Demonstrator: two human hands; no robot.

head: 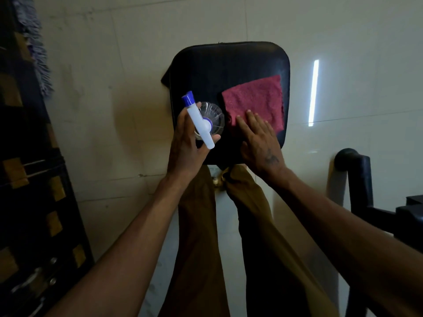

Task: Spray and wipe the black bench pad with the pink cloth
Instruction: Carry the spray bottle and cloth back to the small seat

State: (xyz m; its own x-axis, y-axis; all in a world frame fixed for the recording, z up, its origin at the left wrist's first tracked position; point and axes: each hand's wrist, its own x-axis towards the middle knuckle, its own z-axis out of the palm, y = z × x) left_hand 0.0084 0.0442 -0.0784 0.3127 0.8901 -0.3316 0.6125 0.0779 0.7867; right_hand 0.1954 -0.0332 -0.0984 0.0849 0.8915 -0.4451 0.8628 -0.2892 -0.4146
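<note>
Single head-worn view, steeply downward and close over the black bench pad [229, 72], floor beyond.

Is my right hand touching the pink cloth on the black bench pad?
Touching. The head view shows the right hand lying flat, fingers straight, on the pink cloth, no gap visible.

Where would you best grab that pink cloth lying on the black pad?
Probably its far right corner, from above. The pink cloth lies flat on the black bench pad; the right hand covers its near edge, and that corner lies bare, away from the spray bottle.
</note>
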